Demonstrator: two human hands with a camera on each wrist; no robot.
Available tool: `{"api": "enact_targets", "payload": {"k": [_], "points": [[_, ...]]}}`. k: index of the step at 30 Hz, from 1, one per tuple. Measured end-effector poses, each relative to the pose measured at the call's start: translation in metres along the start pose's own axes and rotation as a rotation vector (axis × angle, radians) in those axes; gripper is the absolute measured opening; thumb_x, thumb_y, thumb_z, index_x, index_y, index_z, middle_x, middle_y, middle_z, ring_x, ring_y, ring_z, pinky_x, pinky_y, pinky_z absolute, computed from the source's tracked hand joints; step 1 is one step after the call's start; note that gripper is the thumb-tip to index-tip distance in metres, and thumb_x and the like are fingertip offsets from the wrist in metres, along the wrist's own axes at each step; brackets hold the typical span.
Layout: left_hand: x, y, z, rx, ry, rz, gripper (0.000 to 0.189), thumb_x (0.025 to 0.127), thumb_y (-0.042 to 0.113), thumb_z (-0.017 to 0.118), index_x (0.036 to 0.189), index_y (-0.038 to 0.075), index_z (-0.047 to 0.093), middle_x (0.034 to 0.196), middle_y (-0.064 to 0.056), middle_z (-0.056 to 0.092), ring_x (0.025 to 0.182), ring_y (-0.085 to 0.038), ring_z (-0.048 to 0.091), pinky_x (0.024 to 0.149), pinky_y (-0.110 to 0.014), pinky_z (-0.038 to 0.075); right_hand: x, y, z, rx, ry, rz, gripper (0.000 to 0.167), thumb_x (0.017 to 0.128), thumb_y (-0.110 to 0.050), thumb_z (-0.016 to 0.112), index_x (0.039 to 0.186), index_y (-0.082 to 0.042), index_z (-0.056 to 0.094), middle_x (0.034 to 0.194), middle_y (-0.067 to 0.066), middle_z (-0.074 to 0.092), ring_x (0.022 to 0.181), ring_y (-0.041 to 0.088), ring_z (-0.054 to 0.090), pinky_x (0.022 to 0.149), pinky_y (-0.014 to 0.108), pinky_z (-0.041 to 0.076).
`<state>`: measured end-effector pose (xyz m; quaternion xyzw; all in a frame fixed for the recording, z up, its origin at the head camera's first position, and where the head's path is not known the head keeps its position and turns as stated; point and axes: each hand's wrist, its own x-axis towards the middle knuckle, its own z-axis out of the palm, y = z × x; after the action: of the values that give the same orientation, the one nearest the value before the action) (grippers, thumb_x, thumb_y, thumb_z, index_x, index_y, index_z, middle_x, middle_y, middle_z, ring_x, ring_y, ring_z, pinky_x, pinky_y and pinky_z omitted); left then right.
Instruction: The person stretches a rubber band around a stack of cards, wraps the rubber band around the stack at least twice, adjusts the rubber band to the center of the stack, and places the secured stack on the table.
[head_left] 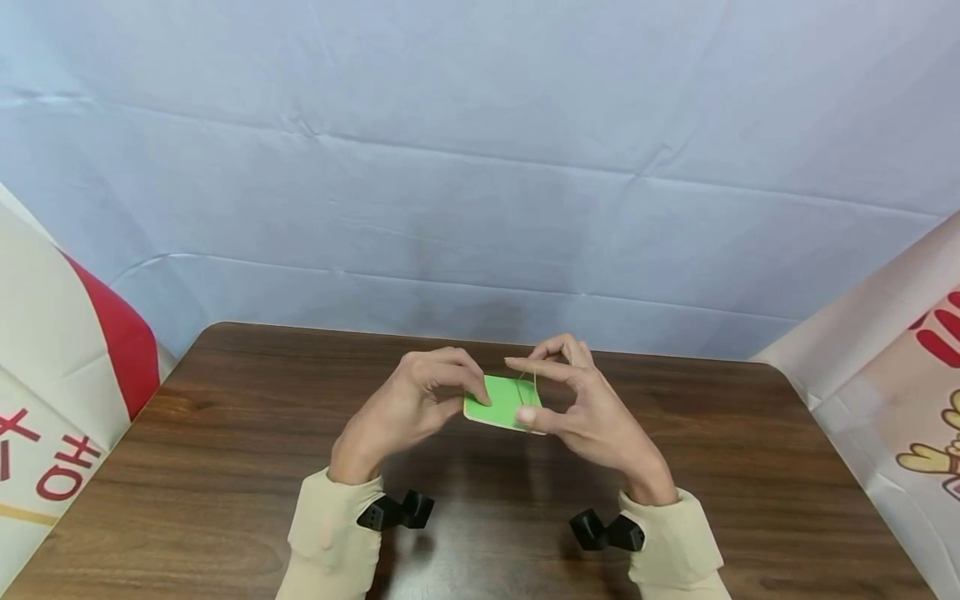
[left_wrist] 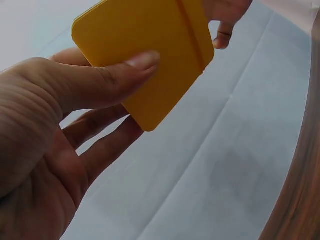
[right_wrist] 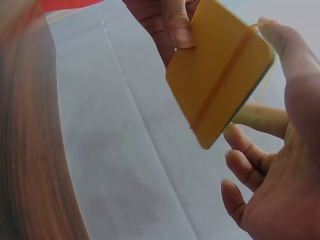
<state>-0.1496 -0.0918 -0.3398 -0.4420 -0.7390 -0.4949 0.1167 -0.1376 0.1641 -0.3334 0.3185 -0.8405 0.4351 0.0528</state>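
By the left hand, a thin, round-cornered, green-and-yellow card stack is pinched above the brown wooden worktop, near its far edge's middle. A narrow yellowish elastic band is seated across the yellow face, but stretched off the green one by the right hand's spread thumb and forefinger; banding seems half done. The card count cannot be made out.
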Motion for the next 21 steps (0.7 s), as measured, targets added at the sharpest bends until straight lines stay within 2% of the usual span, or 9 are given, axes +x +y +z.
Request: {"api": "enact_targets", "payload": {"k": [4, 9, 17, 21], "points": [[0.0004, 0.0038, -0.0016, 0.022, 0.022, 0.021, 0.036, 0.082, -0.020, 0.071, 0.086, 0.015, 0.075, 0.095, 0.007, 0.069, 0.092, -0.010, 0.065, 0.079, -0.027, 0.055, 0.0013, -0.0011, 0.0009, 0.008, 0.009, 0.012, 0.047, 0.089, -0.012, 0.078, 0.135, -0.012, 0.067, 0.121, -0.002, 0.046, 0.119, 0.021, 0.037, 0.098, 0.049, 0.036], [0.0003, 0.0058, -0.0024, -0.002, 0.047, 0.031, 0.035, 0.082, -0.020, 0.070, 0.086, 0.015, 0.075, 0.094, 0.007, 0.068, 0.092, -0.010, 0.064, 0.078, -0.028, 0.055, 0.0025, -0.0019, 0.0013, 0.024, 0.011, 0.012, 0.047, 0.092, -0.010, 0.075, 0.138, -0.012, 0.064, 0.122, -0.001, 0.044, 0.119, 0.021, 0.035, 0.098, 0.050, 0.034], [0.0011, 0.0068, -0.0030, -0.015, 0.052, 0.063, 0.037, 0.081, -0.022, 0.069, 0.087, 0.013, 0.076, 0.094, 0.003, 0.068, 0.092, -0.013, 0.065, 0.077, -0.029, 0.055, 0.0018, 0.0006, 0.0000, 0.028, -0.011, -0.008, 0.057, 0.088, -0.001, 0.072, 0.142, -0.012, 0.060, 0.124, 0.000, 0.041, 0.123, 0.022, 0.032, 0.099, 0.050, 0.033], [0.0011, 0.0067, -0.0032, -0.010, 0.048, 0.077, 0.037, 0.081, -0.023, 0.068, 0.088, 0.013, 0.076, 0.094, 0.002, 0.068, 0.091, -0.015, 0.064, 0.075, -0.029, 0.054, 0.0009, 0.0031, -0.0019, 0.046, -0.017, -0.021, 0.055, 0.090, -0.010, 0.073, 0.143, -0.013, 0.059, 0.127, -0.001, 0.042, 0.125, 0.022, 0.033, 0.100, 0.053, 0.032]]}}
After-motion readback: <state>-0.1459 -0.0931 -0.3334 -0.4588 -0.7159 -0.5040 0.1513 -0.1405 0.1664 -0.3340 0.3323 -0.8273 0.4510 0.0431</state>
